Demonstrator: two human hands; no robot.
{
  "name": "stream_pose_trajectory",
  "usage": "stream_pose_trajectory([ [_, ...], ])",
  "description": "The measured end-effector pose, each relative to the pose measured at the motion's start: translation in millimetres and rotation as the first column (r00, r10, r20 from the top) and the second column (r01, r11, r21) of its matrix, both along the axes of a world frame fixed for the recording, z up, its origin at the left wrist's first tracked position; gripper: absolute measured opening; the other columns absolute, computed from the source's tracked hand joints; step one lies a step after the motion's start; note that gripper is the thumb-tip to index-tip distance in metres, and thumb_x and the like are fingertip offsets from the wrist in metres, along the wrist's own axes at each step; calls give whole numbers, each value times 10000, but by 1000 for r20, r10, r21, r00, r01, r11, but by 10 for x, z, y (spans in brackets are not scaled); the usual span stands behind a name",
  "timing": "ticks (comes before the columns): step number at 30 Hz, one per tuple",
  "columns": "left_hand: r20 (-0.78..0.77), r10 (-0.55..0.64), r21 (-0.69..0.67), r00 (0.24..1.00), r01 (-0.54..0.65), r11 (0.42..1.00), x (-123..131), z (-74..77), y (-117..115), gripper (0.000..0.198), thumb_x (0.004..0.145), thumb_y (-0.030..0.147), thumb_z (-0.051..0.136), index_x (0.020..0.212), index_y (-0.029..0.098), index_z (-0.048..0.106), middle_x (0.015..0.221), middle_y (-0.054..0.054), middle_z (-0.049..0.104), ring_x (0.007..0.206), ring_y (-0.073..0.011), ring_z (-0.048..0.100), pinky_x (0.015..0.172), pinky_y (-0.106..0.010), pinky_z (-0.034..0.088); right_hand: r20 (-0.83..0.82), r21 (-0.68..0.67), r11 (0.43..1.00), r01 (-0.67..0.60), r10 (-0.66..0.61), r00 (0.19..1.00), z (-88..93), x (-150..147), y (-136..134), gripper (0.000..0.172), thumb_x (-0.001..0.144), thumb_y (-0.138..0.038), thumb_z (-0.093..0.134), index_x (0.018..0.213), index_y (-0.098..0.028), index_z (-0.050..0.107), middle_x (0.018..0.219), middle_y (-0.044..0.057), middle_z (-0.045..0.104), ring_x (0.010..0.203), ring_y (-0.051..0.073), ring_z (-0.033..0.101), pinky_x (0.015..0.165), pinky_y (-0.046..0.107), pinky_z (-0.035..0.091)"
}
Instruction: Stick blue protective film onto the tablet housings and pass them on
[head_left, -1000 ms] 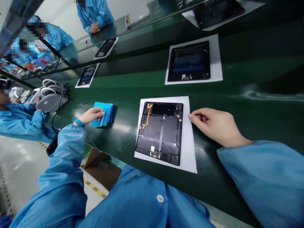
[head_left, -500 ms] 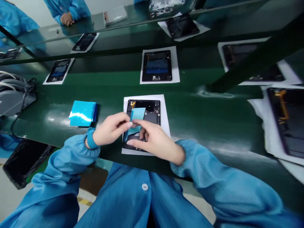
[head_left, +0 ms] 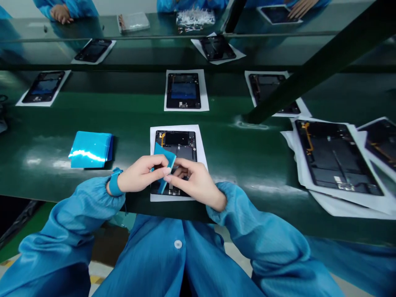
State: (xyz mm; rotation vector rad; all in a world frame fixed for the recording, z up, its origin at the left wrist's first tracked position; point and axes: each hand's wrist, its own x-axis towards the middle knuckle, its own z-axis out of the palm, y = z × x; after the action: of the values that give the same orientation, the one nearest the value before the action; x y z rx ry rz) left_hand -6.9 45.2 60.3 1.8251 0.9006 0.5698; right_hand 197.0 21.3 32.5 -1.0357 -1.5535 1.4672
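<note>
left hand [head_left: 140, 178] + right hand [head_left: 198, 185] | pinching blue film [head_left: 163, 153] | over tablet chassis [head_left: 178, 140] | print illegible

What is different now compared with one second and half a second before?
The left hand left the stack of blue film sheets with one blue film sheet and carried it right, over the open tablet. The right hand came off the edge of the white paper and now pinches the sheet too. The tablet stayed on its paper, the stack on the green belt.
</note>
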Motion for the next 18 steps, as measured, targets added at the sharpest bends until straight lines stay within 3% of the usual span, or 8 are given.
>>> stream_pose_trajectory([
  [4,18,36,73,999,-37,997,-23,-31,-10,285,1000,350,545,770,184,523,721,28,480,668,-105,440,642,-275,390,-24,-25,997,76,-76,997,-30,-19,9,335,787,-481,832,941,-196,745,806,28,754,642,154,687,610,288,576],
  [8,31,139,172,990,-143,975,-123,-27,97,301,997,355,555,756,184,501,702,34,449,643,-95,399,618,-269,356,-3,10,962,273,-273,962,-115,49,86,316,794,-485,825,791,-198,692,650,2,695,569,153,671,573,284,563],
  [10,58,236,341,970,-242,908,-283,-6,238,342,994,411,582,748,186,505,684,36,436,630,-91,387,598,-265,341,-15,90,895,437,-438,899,-158,138,129,285,785,-439,839,805,-200,687,650,-9,690,573,153,678,568,278,559],
  [12,104,335,499,936,-341,797,-522,36,402,388,989,469,605,739,191,502,647,47,399,604,-83,357,568,-258,319,-65,155,787,598,-596,801,-168,231,121,248,779,-384,853,816,-203,688,671,-14,695,587,148,684,583,272,559],
  [14,120,375,559,919,-375,740,-786,107,531,405,993,466,617,724,194,485,615,55,383,583,-71,333,534,-246,294,-107,148,713,685,-677,728,-125,265,23,216,790,-347,854,828,-211,690,678,-20,698,588,139,683,589,264,556],
  [15,127,371,572,920,-373,731,-902,153,569,404,985,448,641,717,194,476,604,59,391,573,-63,329,518,-241,281,-104,120,721,683,-675,730,-87,241,-66,202,802,-339,847,832,-217,689,671,-25,696,575,135,678,573,257,550],
  [16,132,361,583,923,-366,725,-995,206,586,399,976,423,663,714,192,471,601,59,407,567,-57,333,509,-240,272,-85,74,767,637,-632,770,-43,180,-179,190,816,-336,836,833,-222,685,663,-29,697,556,134,672,549,254,543],
  [18,156,344,611,926,-364,702,-1099,314,567,364,956,359,702,720,185,487,620,53,458,562,-48,362,511,-250,261,-56,-54,914,402,-405,913,28,-52,-465,171,836,-338,813,825,-236,676,661,-35,705,530,141,667,505,256,537],
])
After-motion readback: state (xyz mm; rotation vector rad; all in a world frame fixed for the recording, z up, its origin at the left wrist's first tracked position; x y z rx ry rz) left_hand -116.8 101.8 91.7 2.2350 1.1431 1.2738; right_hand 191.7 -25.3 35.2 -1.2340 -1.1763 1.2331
